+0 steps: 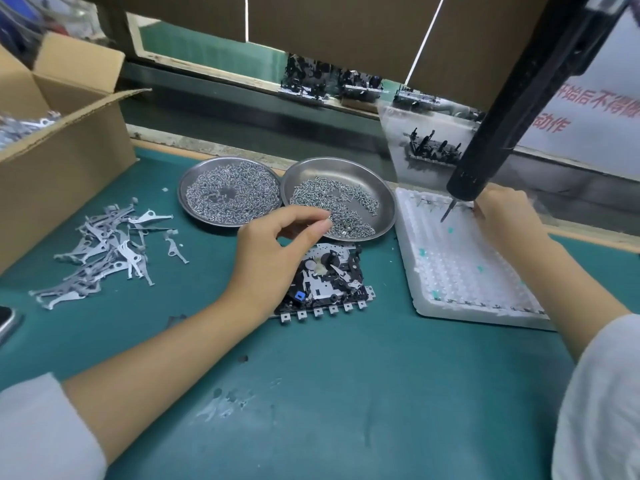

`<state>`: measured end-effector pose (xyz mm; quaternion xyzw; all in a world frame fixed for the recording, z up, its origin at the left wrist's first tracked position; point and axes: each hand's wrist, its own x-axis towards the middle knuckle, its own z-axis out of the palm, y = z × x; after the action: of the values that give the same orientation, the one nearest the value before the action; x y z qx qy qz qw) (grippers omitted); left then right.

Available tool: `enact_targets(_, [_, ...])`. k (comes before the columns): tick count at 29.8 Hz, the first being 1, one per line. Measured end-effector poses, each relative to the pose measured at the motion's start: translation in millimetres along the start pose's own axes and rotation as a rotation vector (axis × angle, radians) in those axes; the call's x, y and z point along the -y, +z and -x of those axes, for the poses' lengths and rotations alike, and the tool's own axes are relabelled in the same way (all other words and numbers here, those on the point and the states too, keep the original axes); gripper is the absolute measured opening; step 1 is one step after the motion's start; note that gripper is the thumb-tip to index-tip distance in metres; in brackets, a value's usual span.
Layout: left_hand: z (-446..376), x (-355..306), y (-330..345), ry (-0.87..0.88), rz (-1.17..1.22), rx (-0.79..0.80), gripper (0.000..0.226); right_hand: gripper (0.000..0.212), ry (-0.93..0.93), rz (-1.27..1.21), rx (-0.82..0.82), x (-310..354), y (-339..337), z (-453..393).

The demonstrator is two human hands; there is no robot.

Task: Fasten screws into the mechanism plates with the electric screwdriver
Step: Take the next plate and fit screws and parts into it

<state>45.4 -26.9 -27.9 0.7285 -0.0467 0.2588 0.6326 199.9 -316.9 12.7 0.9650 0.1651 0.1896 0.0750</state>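
The left hand (pixel 277 244) hovers with thumb and forefinger pinched together at the near rim of the right-hand round steel dish of small silver screws (pixel 337 199); whether a screw sits between the fingertips is too small to tell. The black-and-silver mechanism plate (pixel 329 282) lies flat on the green mat directly beneath and just right of that hand, its long edge with the row of square tabs facing the person. The black electric screwdriver (pixel 491 133) hangs slanted at the far right, bit pointing down over the white plastic tray (pixel 460 271), well apart from the plate. The right hand (pixel 502 216) reaches toward the tray's far edge beside the bit, fingers hidden, grip unclear. The left hand is the nearer to the plate, so any screw would probably travel a short way down and toward the person
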Motion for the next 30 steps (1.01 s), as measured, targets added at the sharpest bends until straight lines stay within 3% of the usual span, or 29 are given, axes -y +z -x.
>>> enact_targets(7, [-1.8,-0.3,-1.2,0.005,0.005,-0.001,0.019,0.023,0.122,-0.127,-0.008,-2.8,-7.9,-0.2])
enact_targets(11, [-1.1,0.5,-1.4,0.022,-0.033,0.005,0.021,0.017,0.269,-0.434,-0.032,15.7,-23.1,24.3])
enact_targets(15, [-0.6,0.3,-0.4,0.031,-0.051,0.004,0.019,0.013,0.43,-0.941,0.04,43.1,-42.4,55.8])
enact_targets(18, [1.2,-1.5,1.9,0.044,-0.061,0.015,0.02,0.015,0.413,-1.295,0.05,69.0,-53.9,73.3])
enact_targets(22, [4.1,-5.9,4.0,0.102,-0.129,0.043,0.024,0.019,0.349,-1.548,0.077,98.5,-58.6,83.9])
enact_targets(30, [13.1,-13.4,9.6,0.247,-0.164,0.138,0.029,0.022,0.294,-1.638,0.105,131.7,-55.0,100.3])
